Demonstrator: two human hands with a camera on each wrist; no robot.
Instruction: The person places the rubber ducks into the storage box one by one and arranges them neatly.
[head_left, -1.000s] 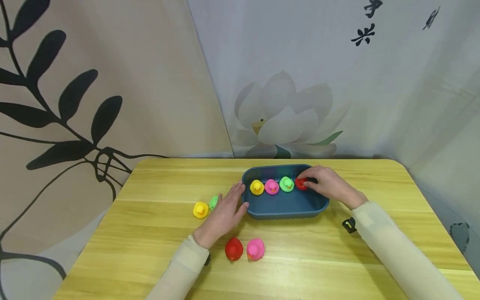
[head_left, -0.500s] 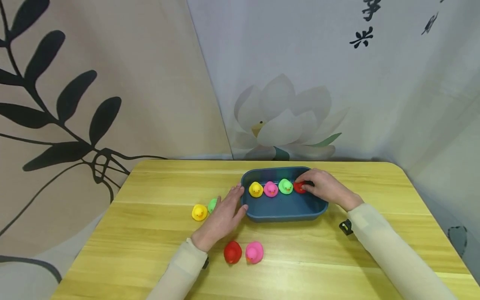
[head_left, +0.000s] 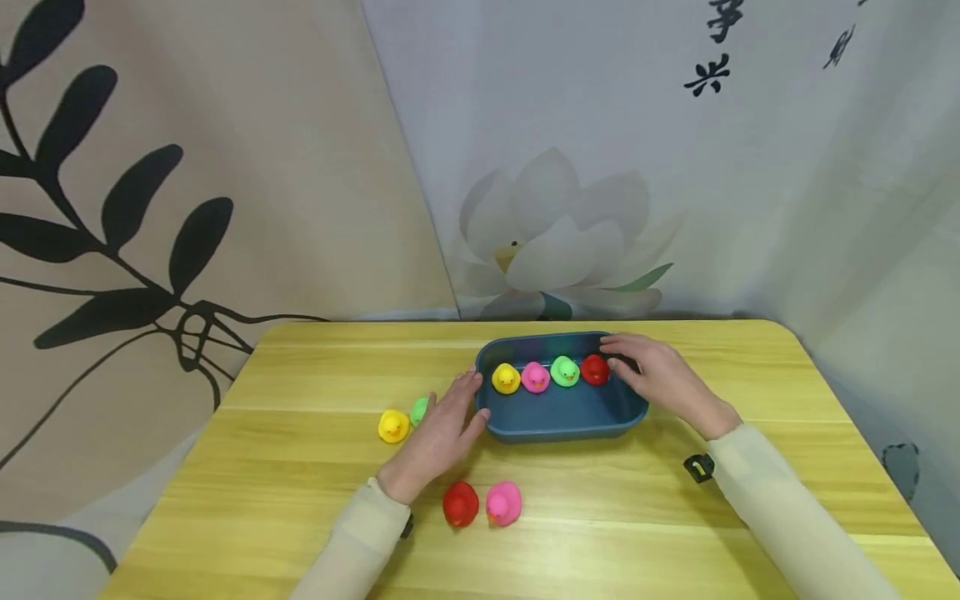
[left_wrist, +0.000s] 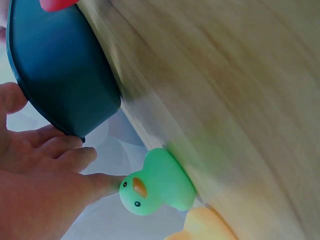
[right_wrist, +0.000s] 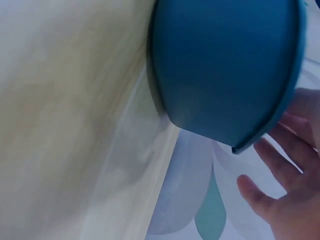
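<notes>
A dark blue rectangular tub [head_left: 567,414] holds a row of small rubber ducks: a yellow duck [head_left: 506,380], a pink duck [head_left: 536,378], a green duck [head_left: 565,372] and a red duck [head_left: 595,371]. With fingers extended, my left hand [head_left: 435,439] touches the tub's left rim. My right hand [head_left: 670,381] is over the right rim, fingers spread and holding nothing, just beside the red duck. In the left wrist view, a finger of the left hand overlaps the head of another green duck [left_wrist: 160,184] standing outside the tub.
Left of the tub, a second yellow duck [head_left: 393,426] sits next to that green one. In front of it stand another red duck [head_left: 461,504] and another pink duck [head_left: 503,504]. A printed cloth [head_left: 322,167] hangs behind the wooden table [head_left: 637,533].
My right hand has let go of the red duck, leaving it at the row's right end, and drawn back to the tub's right rim. The left hand stays at the left rim.
</notes>
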